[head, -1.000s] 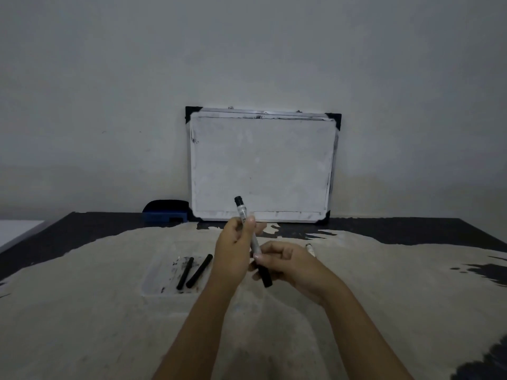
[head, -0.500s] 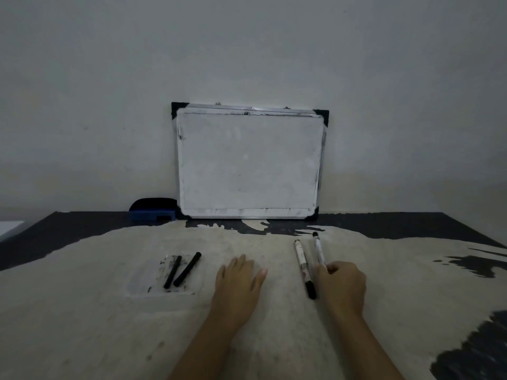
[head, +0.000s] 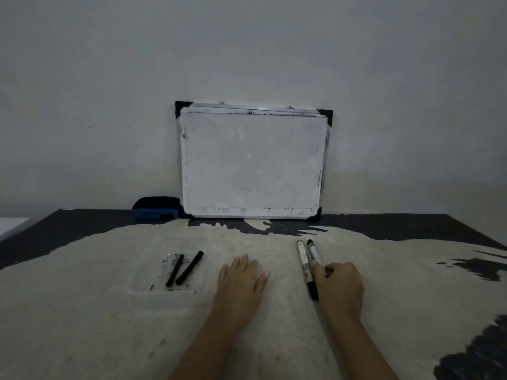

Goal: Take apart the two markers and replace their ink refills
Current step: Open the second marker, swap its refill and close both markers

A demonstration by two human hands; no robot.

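Note:
Two white markers with black caps lie side by side on the beige cloth, right of centre. The left marker (head: 304, 266) lies free. The right marker (head: 313, 250) has its near end under the curled fingers of my right hand (head: 340, 286), whose index finger and thumb close on it. My left hand (head: 241, 278) rests palm down on the cloth, holding nothing, between the markers and a clear shallow tray (head: 162, 291). Two black ink refills (head: 189, 267) lie in the ink-smeared tray.
A small whiteboard (head: 252, 160) leans against the wall at the back of the table. A blue and black eraser (head: 155, 211) sits to its left. The beige cloth (head: 109, 325) covers most of the dark tabletop.
A second ago both hands held one marker up in the air. It now lies on the cloth beside the other marker, and my left hand has let go and rests flat.

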